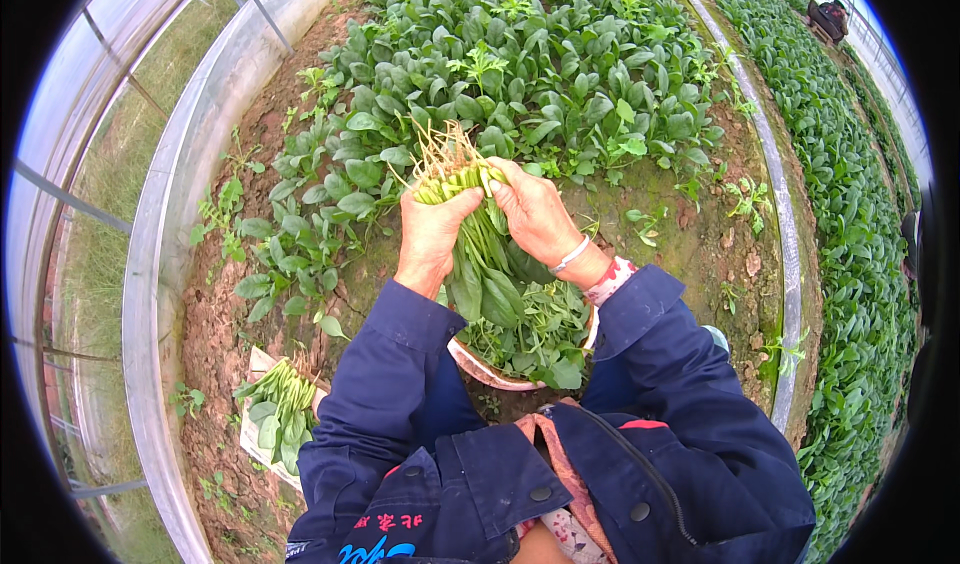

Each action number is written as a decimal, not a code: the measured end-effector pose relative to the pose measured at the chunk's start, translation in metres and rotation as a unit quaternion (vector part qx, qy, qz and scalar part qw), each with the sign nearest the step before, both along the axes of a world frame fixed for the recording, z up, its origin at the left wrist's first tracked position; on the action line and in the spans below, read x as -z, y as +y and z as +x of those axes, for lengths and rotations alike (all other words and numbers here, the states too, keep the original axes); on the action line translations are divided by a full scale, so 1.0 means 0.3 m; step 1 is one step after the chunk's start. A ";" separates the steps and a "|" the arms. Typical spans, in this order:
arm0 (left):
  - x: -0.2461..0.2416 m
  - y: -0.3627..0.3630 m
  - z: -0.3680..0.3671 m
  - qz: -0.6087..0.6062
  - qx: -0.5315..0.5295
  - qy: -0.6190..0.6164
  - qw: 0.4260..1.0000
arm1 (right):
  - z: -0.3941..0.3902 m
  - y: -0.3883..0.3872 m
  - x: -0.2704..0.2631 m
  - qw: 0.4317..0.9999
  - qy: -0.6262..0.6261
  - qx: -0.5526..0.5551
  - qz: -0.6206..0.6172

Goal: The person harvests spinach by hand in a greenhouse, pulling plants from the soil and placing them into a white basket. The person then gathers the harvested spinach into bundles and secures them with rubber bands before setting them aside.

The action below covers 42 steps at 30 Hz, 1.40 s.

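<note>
A bunch of spinach (484,253) hangs between my two hands, its pale roots pointing up and away from me and its leaves hanging down. My left hand (435,230) wraps the stems from the left, thumb across them. From the right, my right hand (536,211) pinches stems near the root end with thumb and forefinger. Below the bunch, between my legs, a round white-rimmed container (487,375) holds loose green leaves (525,343); the bunch and my right forearm hide part of it.
At lower left, more spinach (281,406) lies on a pale sheet or box (259,451) on the soil. Growing spinach (525,61) fills the bed ahead. A pale strip (776,189) runs along the right, plastic greenhouse sheeting (172,159) along the left. Another person (829,20) is far right.
</note>
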<state>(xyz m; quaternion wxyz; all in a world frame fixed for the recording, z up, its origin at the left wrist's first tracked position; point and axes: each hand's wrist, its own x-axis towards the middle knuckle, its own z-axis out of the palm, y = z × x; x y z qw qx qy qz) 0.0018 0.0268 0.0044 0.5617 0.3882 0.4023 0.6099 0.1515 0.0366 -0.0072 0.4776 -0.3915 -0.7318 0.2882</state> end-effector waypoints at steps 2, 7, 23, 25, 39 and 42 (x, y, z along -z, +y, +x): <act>-0.001 -0.002 0.000 -0.002 -0.003 0.011 1.000 | -0.004 -0.006 -0.003 0.998 0.015 -0.016 -0.051; -0.003 -0.005 0.001 -0.007 0.006 0.025 1.000 | -0.023 -0.013 0.019 0.998 0.068 -0.001 -0.019; 0.068 0.017 -0.027 -0.001 0.064 -0.009 0.998 | -0.053 -0.006 0.049 0.993 0.070 -0.030 -0.094; 0.061 0.014 -0.025 0.009 0.089 0.000 0.996 | -0.049 0.002 0.055 0.994 0.058 -0.011 -0.092; 0.044 0.013 -0.018 -0.025 0.062 -0.021 0.998 | -0.039 0.004 -0.027 0.910 0.289 -0.225 -0.198; 0.023 0.019 -0.024 -0.019 0.088 -0.068 0.994 | -0.028 0.021 0.019 0.941 0.253 -0.141 -0.173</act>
